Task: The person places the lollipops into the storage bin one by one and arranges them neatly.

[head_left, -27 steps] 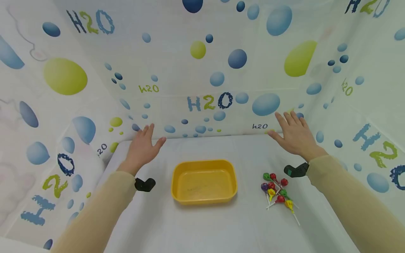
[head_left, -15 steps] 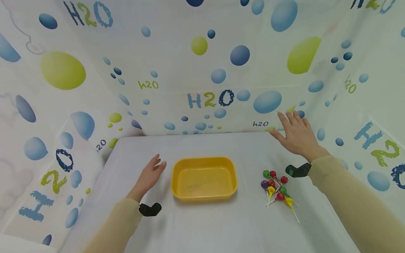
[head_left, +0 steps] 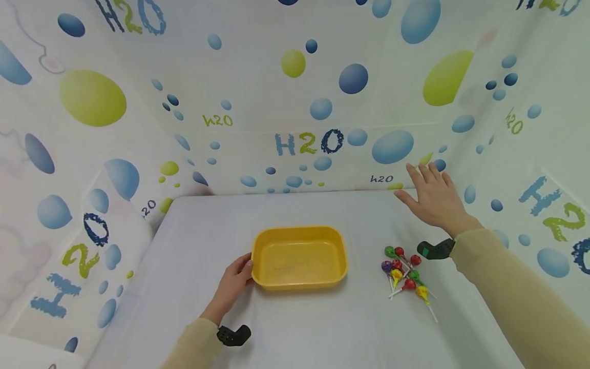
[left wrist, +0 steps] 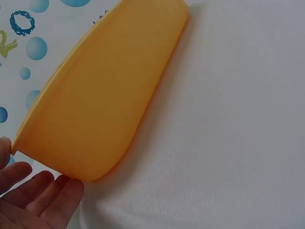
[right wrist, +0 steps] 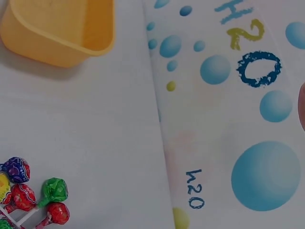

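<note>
A yellow plastic tray (head_left: 299,259) stands on the white-covered table. My left hand (head_left: 232,284) is at its left end, fingertips against the outer wall and just by the rim. In the left wrist view, the left fingers (left wrist: 64,200) rest along the tray's outer wall (left wrist: 100,100), low near its base. My right hand (head_left: 435,200) is raised over the far right of the table, palm down, fingers extended, holding nothing. Several wrapped lollipops (head_left: 405,274) in red, green, yellow and purple lie in a loose pile between the tray and my right arm.
The white tabletop (head_left: 295,328) ends at a patterned curtain (head_left: 258,77) with blue and green dots, which also hangs at both sides. A black wrist camera (head_left: 435,249) sits on my right wrist, and another (head_left: 234,335) on my left.
My left hand has come down from above the table's far left, nearer to me, and then right to the tray's left end. The right hand, tray and lollipops have stayed in place.
</note>
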A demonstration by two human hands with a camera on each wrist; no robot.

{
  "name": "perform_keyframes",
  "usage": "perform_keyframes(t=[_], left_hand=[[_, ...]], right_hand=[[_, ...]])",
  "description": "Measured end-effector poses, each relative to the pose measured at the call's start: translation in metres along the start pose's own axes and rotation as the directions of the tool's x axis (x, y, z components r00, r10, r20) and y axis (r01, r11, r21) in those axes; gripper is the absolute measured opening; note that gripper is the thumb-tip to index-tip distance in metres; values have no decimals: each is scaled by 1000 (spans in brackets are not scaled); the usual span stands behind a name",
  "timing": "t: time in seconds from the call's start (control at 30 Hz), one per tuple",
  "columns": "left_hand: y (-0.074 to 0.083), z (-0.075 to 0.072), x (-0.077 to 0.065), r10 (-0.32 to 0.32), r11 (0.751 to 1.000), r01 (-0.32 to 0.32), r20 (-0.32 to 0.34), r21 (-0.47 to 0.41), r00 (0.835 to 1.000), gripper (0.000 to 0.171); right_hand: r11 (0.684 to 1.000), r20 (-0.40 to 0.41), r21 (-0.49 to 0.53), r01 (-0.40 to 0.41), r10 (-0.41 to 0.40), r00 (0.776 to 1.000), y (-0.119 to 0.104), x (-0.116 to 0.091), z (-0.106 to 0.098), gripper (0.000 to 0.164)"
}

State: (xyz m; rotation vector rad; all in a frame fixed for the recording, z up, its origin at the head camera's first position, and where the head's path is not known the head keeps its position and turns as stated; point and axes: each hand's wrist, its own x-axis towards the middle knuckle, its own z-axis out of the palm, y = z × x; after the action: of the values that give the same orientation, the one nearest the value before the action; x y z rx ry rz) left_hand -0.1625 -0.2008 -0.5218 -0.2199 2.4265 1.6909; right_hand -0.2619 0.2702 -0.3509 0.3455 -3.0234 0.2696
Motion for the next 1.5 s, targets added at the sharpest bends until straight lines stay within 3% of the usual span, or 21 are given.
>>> perform_keyframes(t=[0.27,0.37,0.47,0.6,0.77,0.9,1.1,1.5], left_hand=[[-2,3,1,-8,1000,8,17,-7,1000,50],[-2,0,0,-11,1000,11,18,7,1000,51],[-2,-2,-1,-13,1000,13,18,18,1000,51],[-2,-5,-2,-17,1000,17,18,24,1000,51],[0,-7,-5,-24,999,23,23,33,999,52],[2,-8,-6,-28,999,27,37,22,999,53],[2,-5,-4,-37,999,37,51,1,998,52],[1,5,-2,-57,998,56,64,18,996,54]], right_hand=[[999,-8,33,-5,6,1000,10,-7,6,83],[990,11,138,-20,18,1000,15,-10,14,83],[956,93,280,-93,69,993,24,-15,29,86],[891,186,389,-234,173,967,37,-30,61,87],[847,231,376,-375,307,923,45,-56,109,66],[798,272,373,-474,394,878,41,-73,132,54],[738,296,399,-545,459,838,32,-81,138,52],[740,262,394,-545,478,839,34,-84,139,40]])
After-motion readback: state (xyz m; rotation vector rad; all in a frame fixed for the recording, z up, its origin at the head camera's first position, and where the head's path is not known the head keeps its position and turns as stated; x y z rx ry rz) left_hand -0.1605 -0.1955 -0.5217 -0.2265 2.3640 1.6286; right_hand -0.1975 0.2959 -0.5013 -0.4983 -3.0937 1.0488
